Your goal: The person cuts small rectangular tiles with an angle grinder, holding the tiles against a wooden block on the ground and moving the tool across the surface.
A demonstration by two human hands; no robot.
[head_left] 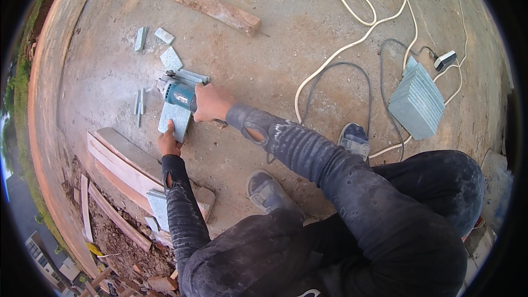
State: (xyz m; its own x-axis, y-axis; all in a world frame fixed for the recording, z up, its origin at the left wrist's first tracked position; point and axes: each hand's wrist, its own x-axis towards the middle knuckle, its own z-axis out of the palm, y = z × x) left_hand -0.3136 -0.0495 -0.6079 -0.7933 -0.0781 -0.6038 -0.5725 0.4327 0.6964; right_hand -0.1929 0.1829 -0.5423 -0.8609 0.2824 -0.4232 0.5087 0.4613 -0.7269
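My right hand (213, 103) is wrapped round the rear body of a teal angle grinder (179, 95). The grinder's metal head points to the far left, above a grey-green stone tile (175, 116). My left hand (169, 140) grips the near edge of that tile, its thumb lying on top. Just beyond the grinder lie narrow tile strips (192, 76) and a squarish tile piece (171, 59). Whether the disc touches the tile is hidden by the grinder's head.
A stack of tiles (419, 102) stands at the right beside a socket block (445, 60). A cream cable (344, 47) and a dark cord (369, 85) loop over the ground. A wooden beam (216, 11) lies at the far side; boards (124, 159) lie near left.
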